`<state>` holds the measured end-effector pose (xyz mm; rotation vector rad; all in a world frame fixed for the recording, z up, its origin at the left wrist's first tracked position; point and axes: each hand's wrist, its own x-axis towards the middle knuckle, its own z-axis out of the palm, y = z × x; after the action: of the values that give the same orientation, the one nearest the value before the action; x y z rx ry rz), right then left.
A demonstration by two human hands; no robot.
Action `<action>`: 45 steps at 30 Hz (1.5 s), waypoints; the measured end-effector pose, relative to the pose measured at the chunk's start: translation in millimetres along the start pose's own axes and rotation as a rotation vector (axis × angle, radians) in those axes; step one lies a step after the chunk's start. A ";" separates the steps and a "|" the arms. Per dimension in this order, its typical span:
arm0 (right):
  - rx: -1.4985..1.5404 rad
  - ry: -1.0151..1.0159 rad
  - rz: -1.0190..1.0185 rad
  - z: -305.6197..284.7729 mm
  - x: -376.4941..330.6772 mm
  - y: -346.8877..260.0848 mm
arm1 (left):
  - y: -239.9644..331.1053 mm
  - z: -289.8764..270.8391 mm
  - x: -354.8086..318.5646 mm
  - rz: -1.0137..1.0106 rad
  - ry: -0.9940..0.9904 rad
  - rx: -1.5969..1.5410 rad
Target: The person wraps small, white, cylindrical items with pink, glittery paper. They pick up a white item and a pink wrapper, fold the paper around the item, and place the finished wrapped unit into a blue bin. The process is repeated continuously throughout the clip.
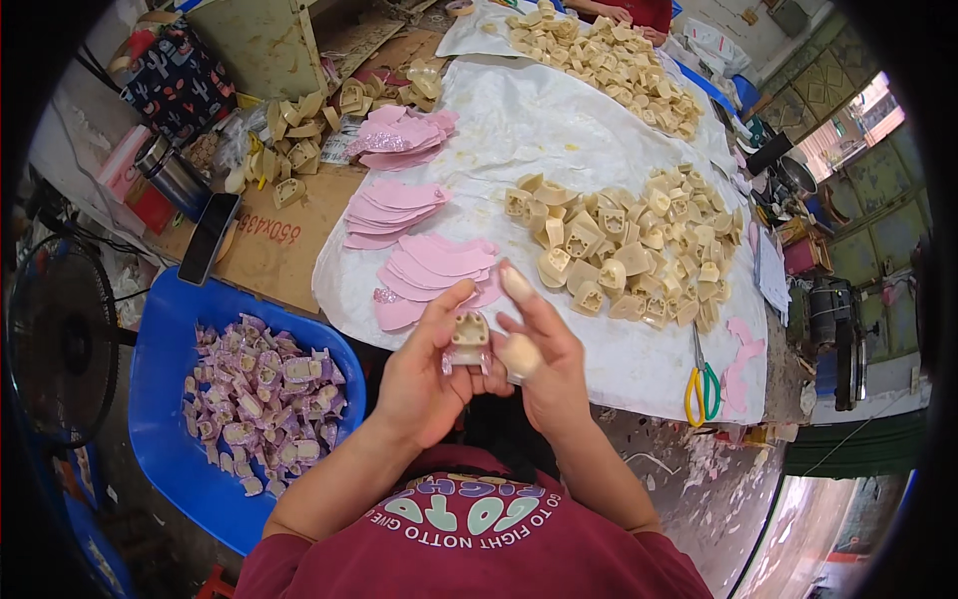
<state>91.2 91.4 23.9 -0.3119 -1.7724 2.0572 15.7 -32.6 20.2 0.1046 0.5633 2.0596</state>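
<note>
Both hands grip one beige heel block (470, 329) btwn them at chest height: left hand (424, 374) pinches its left side, right hand (544, 364) its right; hollow faces up, pink cover beneath.

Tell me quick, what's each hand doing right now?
Left hand: closed on a small beige block wrapped partly in pink material.
Right hand: fingers on the same beige block, taped fingertips raised.
</note>
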 end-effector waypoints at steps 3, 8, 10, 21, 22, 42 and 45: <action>0.157 -0.083 0.271 11.4 -1.2 3.4 | -6.3 5.1 2.0 0.088 0.034 0.051; 0.346 -0.148 0.378 2.8 5.1 2.0 | -7.6 29.9 12.6 0.189 0.357 0.137; 0.342 -0.143 0.380 2.2 7.6 0.7 | -7.8 21.7 9.4 0.245 0.239 0.334; -0.156 -0.253 0.116 -2.4 7.5 17.3 | -1.5 5.2 14.4 0.124 0.126 0.306; -0.260 -0.261 -0.030 -4.5 6.5 21.6 | 0.1 -1.9 16.2 0.110 0.083 0.343; 0.084 -0.156 0.021 -4.0 5.1 1.9 | 4.5 -1.3 5.7 0.127 -0.213 0.317; 0.108 -0.133 0.004 -9.9 7.7 12.6 | 13.5 -3.6 5.4 0.293 -0.228 0.771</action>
<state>86.5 102.3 10.6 -0.1502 -1.7281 2.2129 1.1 -35.2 22.0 0.9044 1.2221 1.9532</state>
